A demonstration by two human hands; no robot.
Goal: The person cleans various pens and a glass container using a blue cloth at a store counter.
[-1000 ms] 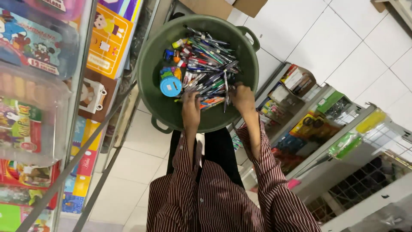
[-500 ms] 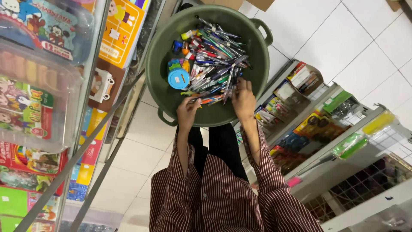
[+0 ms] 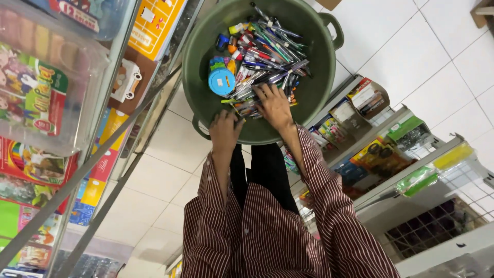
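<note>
A round dark green plastic basin (image 3: 314, 77) with two handles sits on the white tiled floor. It holds a heap of several pens and markers (image 3: 267, 56) and a round blue case (image 3: 222, 81). My left hand (image 3: 225, 131) curls over the basin's near rim. My right hand (image 3: 272, 104) lies inside the basin with its fingers spread on the near side of the pen heap. Both arms wear dark red striped sleeves (image 3: 314, 180).
A glass display case (image 3: 67, 103) with colourful books and boxed toys runs along the left. On the right stand low metal racks (image 3: 411, 154) holding stationery packets. White floor tiles (image 3: 422, 56) lie beyond the basin.
My right hand has moved from the basin's near edge further into the pen heap. The view has closed in on the basin.
</note>
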